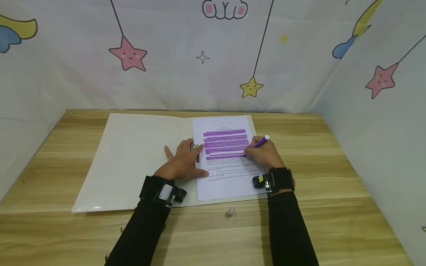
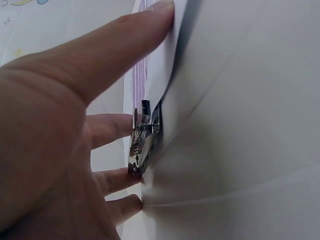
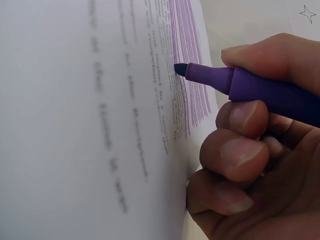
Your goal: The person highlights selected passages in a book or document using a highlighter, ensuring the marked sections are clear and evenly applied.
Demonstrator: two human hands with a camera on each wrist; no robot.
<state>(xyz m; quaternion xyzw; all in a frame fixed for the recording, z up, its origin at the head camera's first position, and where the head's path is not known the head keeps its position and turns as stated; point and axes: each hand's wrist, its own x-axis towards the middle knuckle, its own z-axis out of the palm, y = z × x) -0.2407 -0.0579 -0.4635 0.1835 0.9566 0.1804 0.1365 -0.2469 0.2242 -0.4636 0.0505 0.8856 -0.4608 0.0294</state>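
Note:
A printed sheet (image 1: 229,189) lies on the right side of an opened white folder (image 1: 133,159). Purple strokes run over the lines in its upper half. My right hand (image 1: 269,155) pinches a purple highlighter (image 3: 275,97) between thumb and fingers, its dark tip at the text near the lower end of the marked lines. With fingers spread, my left hand (image 1: 181,164) rests across the folder and the sheet's left edge, thumb on the paper. Beneath that hand is a metal clip (image 2: 142,132), partly hidden by the fingers in the head view.
A small greyish cap (image 1: 230,211) stands on the wooden table (image 1: 332,221) in front of the folder. Behind the table and along its sides hang white cloth walls (image 1: 173,81) printed with stars. Both wrists wear black camera straps.

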